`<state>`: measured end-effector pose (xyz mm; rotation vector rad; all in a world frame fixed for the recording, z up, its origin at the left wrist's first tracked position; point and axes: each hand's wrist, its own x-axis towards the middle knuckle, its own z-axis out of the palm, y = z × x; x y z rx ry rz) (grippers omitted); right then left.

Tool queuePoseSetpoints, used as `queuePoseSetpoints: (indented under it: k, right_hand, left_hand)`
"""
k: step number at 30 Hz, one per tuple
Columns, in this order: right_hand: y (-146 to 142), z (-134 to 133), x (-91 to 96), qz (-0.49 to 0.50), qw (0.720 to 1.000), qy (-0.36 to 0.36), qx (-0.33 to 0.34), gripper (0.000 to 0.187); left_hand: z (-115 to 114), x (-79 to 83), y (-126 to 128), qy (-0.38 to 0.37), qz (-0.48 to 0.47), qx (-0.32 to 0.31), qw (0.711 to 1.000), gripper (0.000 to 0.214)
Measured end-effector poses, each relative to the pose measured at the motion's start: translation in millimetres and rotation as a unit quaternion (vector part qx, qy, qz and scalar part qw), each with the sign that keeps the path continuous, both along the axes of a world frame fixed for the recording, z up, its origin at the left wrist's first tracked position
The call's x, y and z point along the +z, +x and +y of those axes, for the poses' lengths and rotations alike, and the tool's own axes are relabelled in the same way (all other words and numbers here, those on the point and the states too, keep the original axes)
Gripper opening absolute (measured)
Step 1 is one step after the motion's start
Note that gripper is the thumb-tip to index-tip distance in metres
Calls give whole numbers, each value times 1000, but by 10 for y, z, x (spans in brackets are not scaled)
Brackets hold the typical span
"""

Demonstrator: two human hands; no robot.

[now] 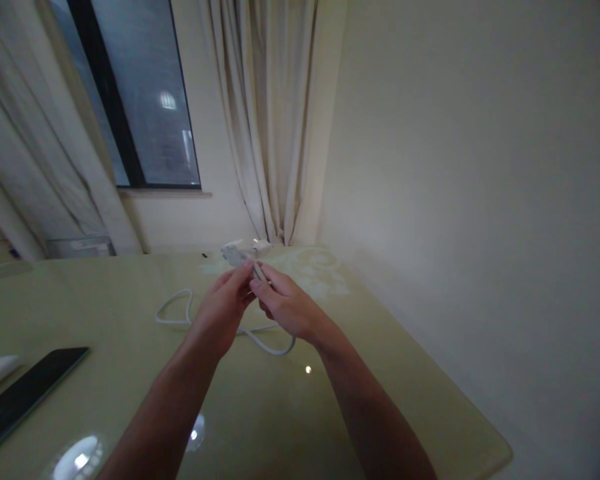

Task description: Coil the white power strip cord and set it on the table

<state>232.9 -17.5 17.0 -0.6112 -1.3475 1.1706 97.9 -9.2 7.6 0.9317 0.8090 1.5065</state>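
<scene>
- From my end, both hands are together over the far part of the surface, toward the curtain.
- My left hand has its thumb and fingers pinched on a slim pale piece; my right hand is clamped on it too, close beside the left.
- Just beyond the fingertips I see white blocky parts; I can't tell whether they join the held piece or lie behind it.
- A white cable lies in loose loops under and beside my hands.
- I judge the handling to be midway: the piece is gripped, not yet set down, and the cable lies slack and uncoiled. How much is left, I can't tell.
- A dark flat device lies well apart on the left, untouched.
</scene>
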Motion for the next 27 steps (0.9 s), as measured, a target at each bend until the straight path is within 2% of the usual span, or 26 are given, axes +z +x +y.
queuePoseSetpoints:
  k: [2, 4, 7, 9, 12, 17, 21, 27]
  right_hand:
    - [-4, -19, -4, -109, 993, 44, 16, 17]
    - [-5, -45, 0, -221, 973, 72, 12, 23]
    - [-28, -94, 4, -349, 934, 80, -5, 32]
    - [-60, -112, -4, -396, 915, 79, -4, 38]
    - [-108, -82, -39, -406, 910, 73, 46, 36]
    - [-123, 60, -126, -321, 930, 14, 177, 32]
    - [-90, 108, -147, -298, 935, 8, 191, 29]
    - [-45, 95, -108, -315, 930, -2, 189, 45]
  left_hand:
    - [-19, 19, -16, 11, 2, 14, 1000, 36]
    - [-40, 41, -24, 13, 13, 14, 1000, 41]
    - [-60, 52, -35, 6, 68, 15, 998, 50]
    - [-63, 43, -57, 13, 108, 27, 994, 52]
    - [-79, 40, -112, 52, 155, 20, 986, 50]
    - [-167, 114, -192, 83, 151, -29, 985, 50]
    - [-215, 161, -223, 101, 165, -26, 981, 50]
    - [-189, 179, -266, 129, 267, 35, 954, 53]
